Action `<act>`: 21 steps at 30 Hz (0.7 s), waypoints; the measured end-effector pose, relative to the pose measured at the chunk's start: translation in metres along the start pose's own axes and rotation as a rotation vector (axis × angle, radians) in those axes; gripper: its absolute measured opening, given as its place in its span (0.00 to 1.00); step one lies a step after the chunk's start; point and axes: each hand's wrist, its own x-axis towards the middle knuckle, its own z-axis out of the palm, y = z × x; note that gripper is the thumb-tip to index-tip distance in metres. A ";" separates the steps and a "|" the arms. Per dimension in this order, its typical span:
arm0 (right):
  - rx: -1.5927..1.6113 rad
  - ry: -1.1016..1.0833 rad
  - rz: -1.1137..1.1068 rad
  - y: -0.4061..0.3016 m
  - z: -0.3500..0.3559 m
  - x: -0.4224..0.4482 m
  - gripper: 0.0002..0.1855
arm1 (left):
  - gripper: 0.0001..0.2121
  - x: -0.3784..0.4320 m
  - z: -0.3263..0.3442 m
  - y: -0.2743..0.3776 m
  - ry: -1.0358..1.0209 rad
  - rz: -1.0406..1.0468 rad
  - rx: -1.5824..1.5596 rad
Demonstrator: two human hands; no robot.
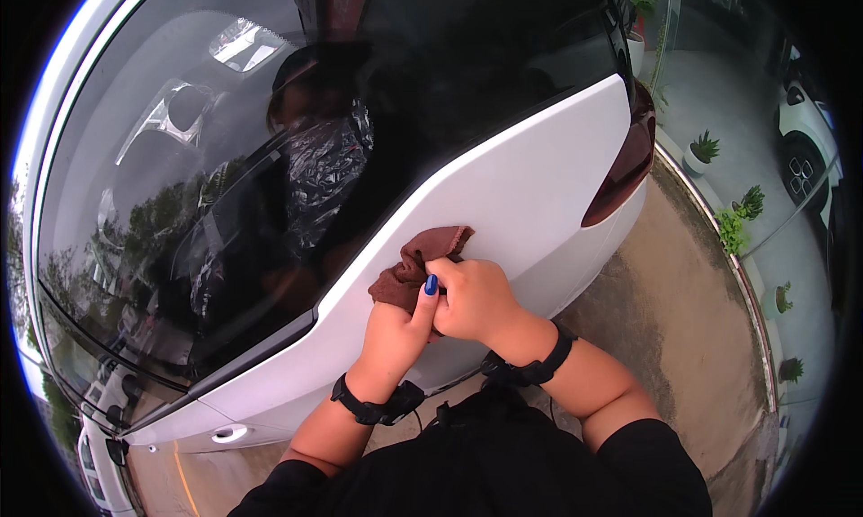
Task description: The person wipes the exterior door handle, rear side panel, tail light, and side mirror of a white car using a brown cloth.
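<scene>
A bunched brown cloth (423, 261) is gripped between my two hands, just in front of the white rear side panel (539, 159) of a car. My left hand (399, 325) holds its lower part, the thumb with a blue nail lying towards my other hand. Curled into a fist, my right hand (472, 294) grips the cloth from the right side. Part of the cloth is hidden behind my fingers. Whether it touches the paint I cannot tell. Above lies the dark side window (431, 92), reflecting a person and trees.
To the right is the red tail light (623, 159). A door handle (230, 434) sits low on the left. Potted plants (701, 154) line a glass front beyond the brown ground (674, 301). Another white car (799, 112) is behind the glass. I wear black straps on both wrists.
</scene>
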 end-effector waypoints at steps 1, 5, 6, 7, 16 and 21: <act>-0.016 -0.015 -0.001 0.000 -0.005 0.006 0.03 | 0.16 0.004 -0.001 0.005 -0.015 -0.034 -0.048; -0.056 -0.013 0.000 0.001 -0.027 0.025 0.05 | 0.15 0.020 0.007 0.021 -0.057 0.080 -0.076; -0.075 -0.009 -0.011 0.004 -0.034 0.029 0.06 | 0.15 0.023 0.012 0.022 -0.079 0.101 -0.112; -0.087 -0.006 -0.012 0.008 -0.041 0.032 0.07 | 0.15 0.027 0.018 0.022 -0.114 0.075 -0.172; -0.087 0.046 0.016 0.060 -0.102 0.056 0.09 | 0.21 0.066 0.067 0.029 -0.321 0.143 -0.026; -0.107 0.089 -0.003 0.111 -0.155 0.068 0.09 | 0.22 0.102 0.131 0.056 -0.324 0.207 0.072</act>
